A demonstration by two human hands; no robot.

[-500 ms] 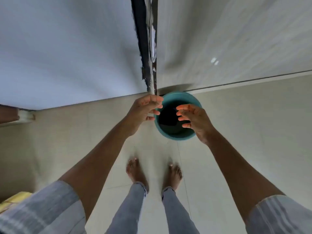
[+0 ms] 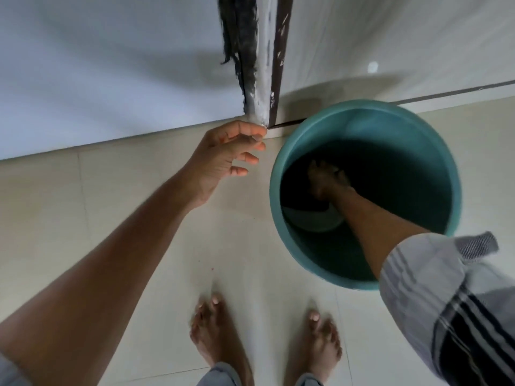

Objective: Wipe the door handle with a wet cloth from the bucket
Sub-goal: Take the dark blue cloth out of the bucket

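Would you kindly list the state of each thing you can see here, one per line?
Teal bucket: upright on the floor, holding dark water.
Right hand: down inside the bucket, under the water; grip cannot be told.
Cloth: a pale shape lies in the bucket, too dim to be sure.
Left hand: outside the bucket, fingers loosely curled, holding nothing.
Door edge: paint chipped and worn.
Feet: bare, flat on the tile.

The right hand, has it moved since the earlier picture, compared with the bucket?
Yes. The right hand was above the bucket's rim before; now it has gone down inside the bucket, into the dark water, while the bucket stands on the same spot by the door frame.
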